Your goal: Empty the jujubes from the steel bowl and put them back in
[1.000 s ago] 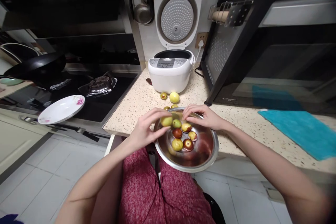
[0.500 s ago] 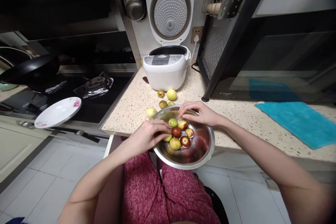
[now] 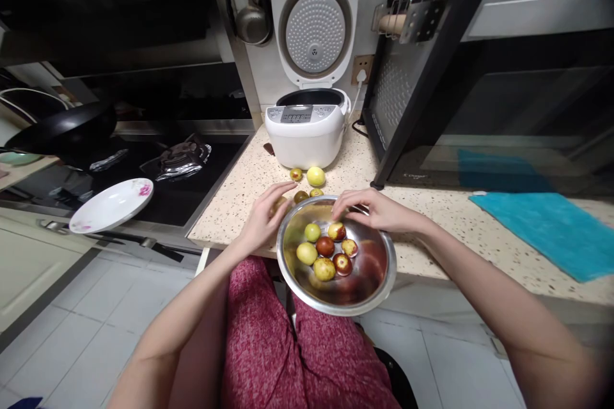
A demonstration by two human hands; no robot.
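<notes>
A steel bowl (image 3: 369, 294) holds several green, yellow and red-brown jujubes (image 3: 324, 270) and juts out past the counter's front edge. My right hand (image 3: 371, 208) is bent over the bowl's far rim, fingertips inside, gripping it; the exact contact is partly hidden. Left of the bowl, my left hand (image 3: 263, 214) curls its fingers and thumb around another jujube (image 3: 278, 205), which they partly cover. Behind the bowl on the counter lie several more, among them a larger yellow-green jujube (image 3: 316, 176) and a small brownish jujube (image 3: 296, 174).
A white rice cooker (image 3: 307, 140) with its lid up stands behind the fruit. A black oven (image 3: 480, 108) and turquoise cloth (image 3: 542, 230) are on the right. Left is a gas stove (image 3: 182, 160) with a floral white plate (image 3: 110, 206) at its front edge and a wok (image 3: 62, 128).
My left hand has left the bowl, leaving a yellow-green jujube inside, and moved up and left to the jujube on the counter. My right hand stays at the rim.
</notes>
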